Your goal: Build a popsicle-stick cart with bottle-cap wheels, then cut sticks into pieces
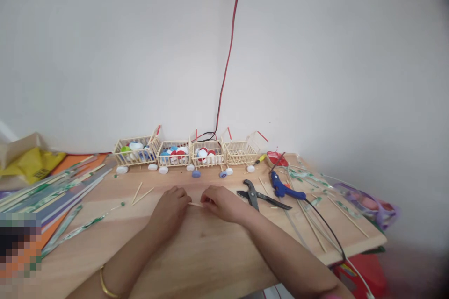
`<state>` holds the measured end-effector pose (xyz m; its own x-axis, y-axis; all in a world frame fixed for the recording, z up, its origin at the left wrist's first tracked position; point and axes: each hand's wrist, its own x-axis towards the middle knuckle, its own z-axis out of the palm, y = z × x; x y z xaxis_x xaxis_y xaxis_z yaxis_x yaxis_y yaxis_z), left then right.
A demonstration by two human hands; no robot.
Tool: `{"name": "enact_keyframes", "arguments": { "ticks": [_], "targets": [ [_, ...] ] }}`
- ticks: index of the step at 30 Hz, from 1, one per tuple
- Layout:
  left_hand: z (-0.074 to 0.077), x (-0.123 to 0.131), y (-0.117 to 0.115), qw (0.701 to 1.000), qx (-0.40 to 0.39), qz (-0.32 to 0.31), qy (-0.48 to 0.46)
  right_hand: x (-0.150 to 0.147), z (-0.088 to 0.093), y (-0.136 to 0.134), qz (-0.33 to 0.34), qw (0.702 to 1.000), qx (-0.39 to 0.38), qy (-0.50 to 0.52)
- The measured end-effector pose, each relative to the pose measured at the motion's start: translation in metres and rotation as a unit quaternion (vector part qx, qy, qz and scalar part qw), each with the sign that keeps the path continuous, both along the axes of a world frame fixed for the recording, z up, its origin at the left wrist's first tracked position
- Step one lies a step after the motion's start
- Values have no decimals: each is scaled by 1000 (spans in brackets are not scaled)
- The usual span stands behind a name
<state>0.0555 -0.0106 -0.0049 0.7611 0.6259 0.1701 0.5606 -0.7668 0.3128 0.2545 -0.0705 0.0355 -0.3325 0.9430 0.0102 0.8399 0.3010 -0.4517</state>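
Observation:
My left hand [170, 208] and my right hand [222, 203] rest on the wooden table [196, 252], close together. Both have their fingers curled and pinch the two ends of a short thin wooden stick [195, 204] that lies between them. Beyond the hands, against the wall, stands a row of small stick-built carts [185, 153] on bottle-cap wheels, some filled with coloured bottle caps. Black pliers [257, 195] lie just right of my right hand.
A blue glue gun [285, 188] with a black cord lies right of the pliers, among long sticks and green-printed wrappers [308, 177]. Two loose sticks [142, 194] lie to the left. Books and more sticks [52, 191] pile at the left. A red-black wire [228, 56] hangs down the wall.

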Motion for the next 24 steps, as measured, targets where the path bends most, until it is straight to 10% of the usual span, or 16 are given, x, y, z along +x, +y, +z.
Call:
{"name": "enact_keyframes", "arguments": {
  "ticks": [9, 14, 19, 24],
  "targets": [
    [-3, -3, 7, 975, -100, 102, -169, 79, 18, -16, -143, 985, 6, 99],
    [-2, 0, 4, 899, -293, 148, -291, 113, 14, -15, -276, 939, 49, 200],
    [0, 11, -7, 752, -506, 100, -412, 73, 11, -4, -238, 919, -21, 314],
    [2, 16, -11, 772, -507, 37, -381, 2, 4, 18, -95, 908, -52, 406]
  ]
}}
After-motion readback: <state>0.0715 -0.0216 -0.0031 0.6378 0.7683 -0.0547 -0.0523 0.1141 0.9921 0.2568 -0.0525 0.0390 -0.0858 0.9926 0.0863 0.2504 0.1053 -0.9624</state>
